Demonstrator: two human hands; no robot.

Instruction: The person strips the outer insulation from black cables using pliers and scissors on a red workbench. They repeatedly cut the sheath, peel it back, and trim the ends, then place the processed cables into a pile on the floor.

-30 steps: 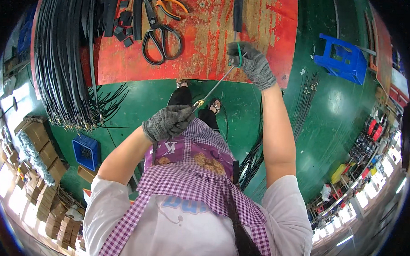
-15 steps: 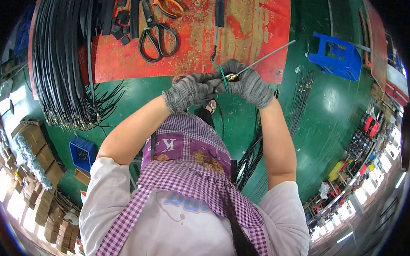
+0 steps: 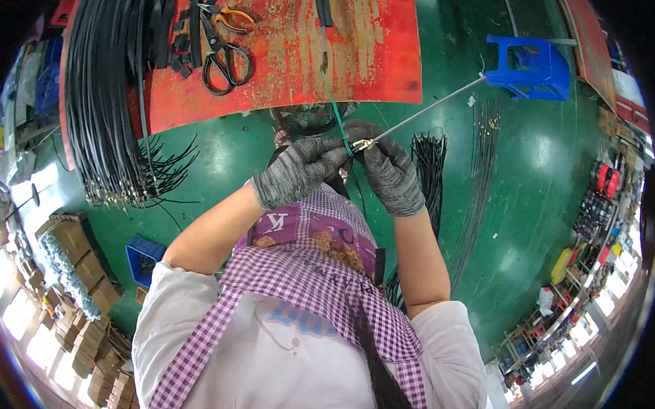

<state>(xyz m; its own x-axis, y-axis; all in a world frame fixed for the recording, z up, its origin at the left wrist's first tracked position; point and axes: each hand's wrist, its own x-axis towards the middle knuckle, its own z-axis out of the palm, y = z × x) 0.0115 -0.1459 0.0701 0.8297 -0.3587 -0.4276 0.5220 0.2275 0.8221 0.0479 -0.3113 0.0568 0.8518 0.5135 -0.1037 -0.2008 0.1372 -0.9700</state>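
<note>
Both hands wear grey knit gloves and meet in front of my apron, just off the table edge. My left hand [image 3: 296, 173] is closed, its fingertips pressed together beside a green cord [image 3: 336, 111]; what lies inside them is hidden. My right hand [image 3: 395, 176] pinches a small brass-coloured fitting [image 3: 362, 145] at the near end of a thin grey rod [image 3: 435, 107]. The rod slants away to the far right. The green cord loops by the fitting and runs straight up to a dark hook-like end [image 3: 324, 62] under a black strip [image 3: 323, 8] on the table.
On the worn red table [image 3: 274, 80] lie black-handled scissors [image 3: 228, 67], orange-handled pliers [image 3: 234, 19] and a thick bundle of black cables [image 3: 101, 88] hanging over the edge. A blue stool [image 3: 531, 67], more cables [image 3: 428, 172] and a blue crate [image 3: 144, 259] stand around on the green floor.
My hands have come away from the table edge toward my body, with the fitting and rod. The green cord now shows a longer, straighter stretch. The view has shifted, moving the table leftward and up.
</note>
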